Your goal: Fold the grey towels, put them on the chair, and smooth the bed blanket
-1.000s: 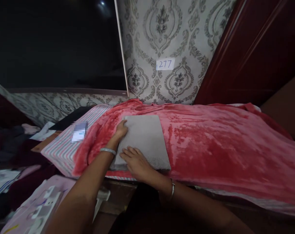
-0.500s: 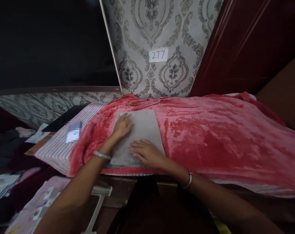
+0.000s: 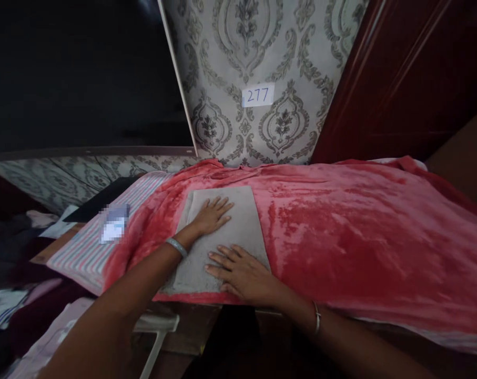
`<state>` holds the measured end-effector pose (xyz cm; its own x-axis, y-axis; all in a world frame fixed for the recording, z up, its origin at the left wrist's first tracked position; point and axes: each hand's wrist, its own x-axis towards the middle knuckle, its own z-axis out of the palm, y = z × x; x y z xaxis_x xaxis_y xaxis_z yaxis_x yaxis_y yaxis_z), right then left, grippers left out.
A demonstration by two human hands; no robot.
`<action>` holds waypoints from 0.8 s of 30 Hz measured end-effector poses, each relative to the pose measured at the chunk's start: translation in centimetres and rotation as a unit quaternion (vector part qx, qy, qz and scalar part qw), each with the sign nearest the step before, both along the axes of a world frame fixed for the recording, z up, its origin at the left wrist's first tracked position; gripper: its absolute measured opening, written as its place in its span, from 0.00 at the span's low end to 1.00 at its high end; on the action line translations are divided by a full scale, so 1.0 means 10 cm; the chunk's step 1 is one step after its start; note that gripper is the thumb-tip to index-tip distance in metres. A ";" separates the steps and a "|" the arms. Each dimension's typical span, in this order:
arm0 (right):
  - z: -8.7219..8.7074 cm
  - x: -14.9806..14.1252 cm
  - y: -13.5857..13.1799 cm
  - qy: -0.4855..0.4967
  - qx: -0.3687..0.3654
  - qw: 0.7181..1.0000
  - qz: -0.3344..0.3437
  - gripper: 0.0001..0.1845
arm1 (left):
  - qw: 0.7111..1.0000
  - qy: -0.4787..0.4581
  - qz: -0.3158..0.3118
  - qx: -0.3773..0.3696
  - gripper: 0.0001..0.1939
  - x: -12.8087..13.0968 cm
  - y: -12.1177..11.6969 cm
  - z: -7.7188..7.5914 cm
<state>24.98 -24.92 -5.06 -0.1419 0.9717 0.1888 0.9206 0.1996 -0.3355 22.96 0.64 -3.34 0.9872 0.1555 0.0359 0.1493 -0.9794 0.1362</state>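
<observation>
A grey folded cloth [image 3: 238, 216] lies flat on a red plush blanket [image 3: 341, 231], close to the blanket's front edge. My left hand [image 3: 212, 216] rests on the cloth's upper middle, palm down with fingers spread. Lower and to the right, my right hand [image 3: 244, 273] lies flat on the cloth's near right part, its fingers also apart. Layered folds show along the cloth's left side. Neither hand grips anything.
Left of the blanket is a striped cloth [image 3: 84, 250] with a blurred-out small object [image 3: 114, 223] on it. A large dark screen [image 3: 84, 79] stands behind at left. A paper marked 277 [image 3: 257, 95] is on the patterned wall. Clothes [image 3: 37, 310] are heaped at lower left.
My left hand has moved right from the cloth's upper left edge towards its middle, its fingers now spread. My right hand's fingers have spread out on the cloth. The view has shifted slightly.
</observation>
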 end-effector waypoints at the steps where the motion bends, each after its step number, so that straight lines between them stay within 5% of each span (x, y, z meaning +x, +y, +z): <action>1: 0.00 0.00 0.00 0.002 0.002 1.000 0.000 0.31 | 1.000 0.000 0.023 0.001 0.31 0.04 0.12 0.01; 7: -0.01 0.01 0.00 0.016 0.008 1.000 0.004 0.31 | 0.992 0.022 0.125 -0.019 0.32 0.30 0.68 0.03; 12: -0.03 0.02 0.02 0.021 0.012 1.000 0.005 0.31 | 0.989 0.040 0.140 -0.017 0.32 0.40 0.83 0.02; 20: 0.07 0.01 0.03 0.035 -0.010 0.999 -0.005 0.29 | 0.983 -0.009 0.170 0.075 0.32 0.34 0.59 0.21; 24: 0.17 0.07 -0.04 0.058 0.000 0.998 0.009 0.26 | 0.997 -0.021 0.050 0.062 0.31 0.25 0.19 0.33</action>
<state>25.72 -25.29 -3.34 -0.1367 0.9691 0.2055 0.8718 0.2162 -0.4396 25.48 2.56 -0.06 0.9642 0.2450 0.1017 0.2441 -0.9695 0.0222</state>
